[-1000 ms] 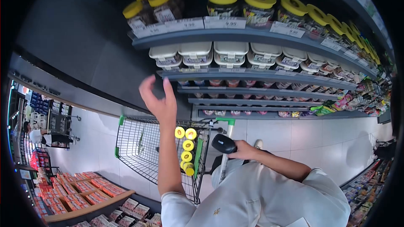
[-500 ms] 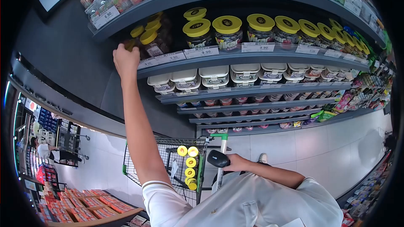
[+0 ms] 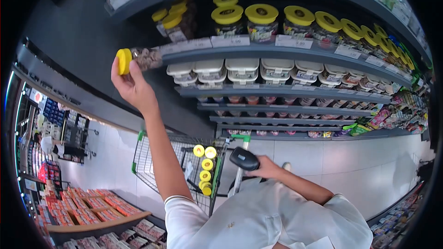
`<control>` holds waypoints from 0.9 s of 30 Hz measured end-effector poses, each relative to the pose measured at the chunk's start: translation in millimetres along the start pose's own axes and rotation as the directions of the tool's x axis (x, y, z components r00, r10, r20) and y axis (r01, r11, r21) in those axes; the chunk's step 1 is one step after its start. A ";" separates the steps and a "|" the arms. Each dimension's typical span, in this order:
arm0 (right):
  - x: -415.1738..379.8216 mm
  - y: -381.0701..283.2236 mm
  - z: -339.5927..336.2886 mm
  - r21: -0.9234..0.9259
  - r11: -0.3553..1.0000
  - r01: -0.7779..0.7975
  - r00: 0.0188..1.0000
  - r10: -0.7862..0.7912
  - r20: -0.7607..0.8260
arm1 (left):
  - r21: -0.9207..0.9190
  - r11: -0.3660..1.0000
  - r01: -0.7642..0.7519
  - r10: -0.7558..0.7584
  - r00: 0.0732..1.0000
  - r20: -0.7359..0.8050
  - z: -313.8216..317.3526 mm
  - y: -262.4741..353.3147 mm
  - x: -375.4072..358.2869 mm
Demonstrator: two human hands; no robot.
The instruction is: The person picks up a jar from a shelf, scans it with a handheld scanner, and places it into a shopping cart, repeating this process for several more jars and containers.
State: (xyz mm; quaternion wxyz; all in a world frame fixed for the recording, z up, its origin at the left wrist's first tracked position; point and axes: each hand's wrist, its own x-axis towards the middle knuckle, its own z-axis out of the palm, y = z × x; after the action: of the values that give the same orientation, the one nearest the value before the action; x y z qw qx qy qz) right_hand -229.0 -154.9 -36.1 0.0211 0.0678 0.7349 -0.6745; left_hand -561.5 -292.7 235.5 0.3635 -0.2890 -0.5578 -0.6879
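In my left hand (image 3: 131,85) is a clear jar (image 3: 146,58) with a yellow lid and brownish pieces inside. My fingers grip it by the lid, and the jar lies tilted on its side just off the left end of the shelf (image 3: 277,54). More yellow-lidded jars (image 3: 262,20) stand on that shelf behind price tags. My right hand (image 3: 266,168) is closed around a black rounded handheld device (image 3: 244,158), shaped like a scanner, beside the cart's handle bar (image 3: 239,180). Below my left arm, several yellow-lidded jars (image 3: 206,175) stand in the wire shopping cart (image 3: 150,170).
White-lidded tubs (image 3: 242,67) fill the shelf below, with further rows of goods under them. A dark panel (image 3: 83,41) closes off the shelving on the left. Orange packages (image 3: 94,205) sit on a display at lower left. Another person (image 3: 48,146) is far off at left.
My left hand has drawn the jar out of the shelf's left end, leftward and down, tipping it sideways. My right hand still holds the black device.
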 end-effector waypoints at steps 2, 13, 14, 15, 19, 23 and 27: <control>-8.9 -31.6 -22.3 0.079 0.990 -0.115 0.991 0.109 0.073 | -0.301 0.931 0.207 -0.229 0.973 -0.040 -17.1 23.1 -33.7; -45.4 -145.7 -78.7 -0.210 0.965 0.158 0.967 -0.108 0.231 | -0.650 -0.330 0.684 -0.735 0.246 0.632 -61.1 33.8 -257.4; -45.4 -152.6 -75.9 -0.254 0.954 0.160 0.964 -0.096 0.248 | -0.623 -0.334 0.707 -0.734 0.219 0.643 -63.9 33.6 -267.8; -46.5 -155.0 -74.1 -0.294 0.942 0.164 0.960 -0.085 0.266 | -0.605 -0.330 0.724 -0.728 0.213 0.652 -66.2 34.5 -276.4; -44.9 -147.2 -72.0 -0.296 0.952 0.079 0.932 0.035 0.362 | -0.570 -0.192 0.799 -0.762 0.244 0.599 -73.4 35.9 -299.0; -39.0 -147.6 -66.6 -0.137 0.943 -0.302 0.873 0.332 0.358 | -0.590 0.019 0.807 -0.834 0.338 0.436 -72.6 40.0 -309.2; -36.0 -133.8 -65.6 0.015 0.888 -0.459 0.821 0.418 0.388 | -0.580 0.111 0.807 -0.852 0.377 0.362 -79.2 47.9 -314.3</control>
State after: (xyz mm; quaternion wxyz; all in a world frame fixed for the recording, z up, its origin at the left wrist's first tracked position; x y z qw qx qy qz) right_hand -206.5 -103.1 106.4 0.3118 0.1063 0.6441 -0.6904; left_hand -342.7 -319.7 -6.9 -0.2011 -0.0163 -0.3134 -0.9279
